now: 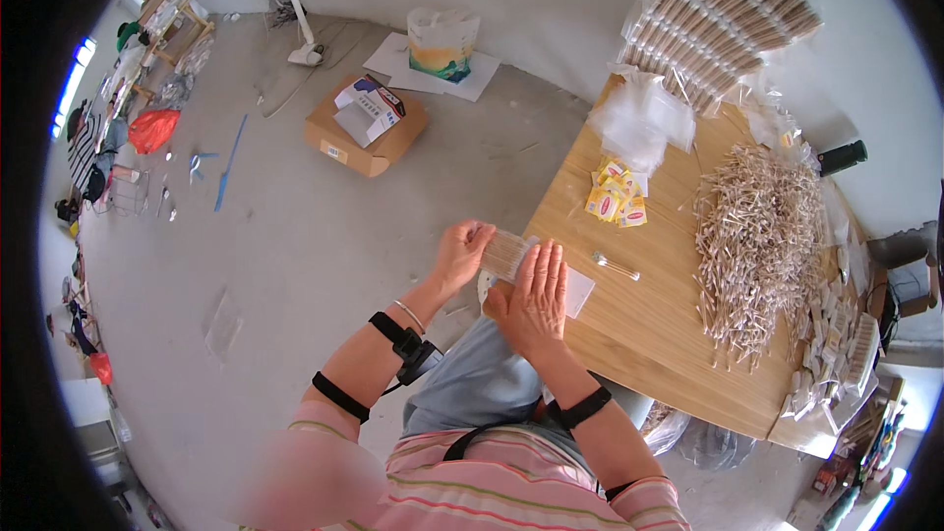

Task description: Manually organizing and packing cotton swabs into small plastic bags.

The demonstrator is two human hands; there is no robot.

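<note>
At the table's left edge my left hand (460, 254) is closed, pinching the end of a clear pack of cotton swabs (504, 255), its thin sticks lying side by side. My right hand (536, 297) lies flat over the pack's other end, fingers straight and close together. A white card (579, 294) sticks out from under that hand. To its right a few loose cotton swabs (618, 266) rest on the wood. Whatever is under my right palm is hidden.
On the wooden table (629, 334) are a big heap of loose swabs (757, 246), yellow labels (617, 195) and clear plastic bags (644, 118). Filled packs (723, 15) are stacked against the wall. A cardboard box (366, 128) and a printed bag (442, 44) stand on the floor.
</note>
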